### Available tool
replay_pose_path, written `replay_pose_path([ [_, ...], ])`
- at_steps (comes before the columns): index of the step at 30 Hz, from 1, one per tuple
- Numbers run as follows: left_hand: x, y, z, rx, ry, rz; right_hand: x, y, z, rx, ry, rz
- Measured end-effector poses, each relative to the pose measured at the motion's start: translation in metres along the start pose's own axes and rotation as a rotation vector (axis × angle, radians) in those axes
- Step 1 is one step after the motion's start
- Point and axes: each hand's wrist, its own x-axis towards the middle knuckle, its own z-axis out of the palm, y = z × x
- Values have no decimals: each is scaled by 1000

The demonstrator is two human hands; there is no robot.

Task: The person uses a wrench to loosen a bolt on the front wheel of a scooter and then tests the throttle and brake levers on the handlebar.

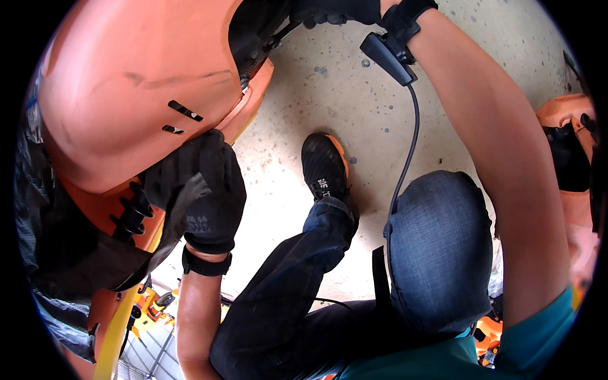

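Note:
A large orange moulded body panel point(126, 76) with two small slots fills the upper left. My left hand point(202, 190), in a black glove, is closed at its lower edge, beside black fittings point(133, 212) and dark sheeting point(69, 253). At the top, my right hand point(332, 14), also gloved, has curled fingers by the panel's dark opening; what they hold is hidden. A black device point(386, 57) with a cable is strapped at my right wrist.
Speckled pale floor point(348, 82) lies under my shoe point(323, 164) and bent knee point(437, 247). Another orange part point(560, 111) is at the right edge. Yellow and orange machinery point(152, 304) shows at the lower left, with more orange pieces point(487, 332) at the lower right.

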Motion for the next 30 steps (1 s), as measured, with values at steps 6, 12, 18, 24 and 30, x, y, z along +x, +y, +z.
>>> replay_pose_path([
  [6,0,-1,5,41,-7,16,-21,8,-6,-180,14,27],
  [12,-2,1,6,30,17,5,-18,10,-8,-40,33,28],
  [18,3,-1,1,86,7,50,-13,4,-10,69,20,107],
  [24,-1,-1,5,10,46,25,-6,1,-6,145,25,51],
  [30,6,3,2,7,31,35,-6,-4,-15,121,8,92],
])
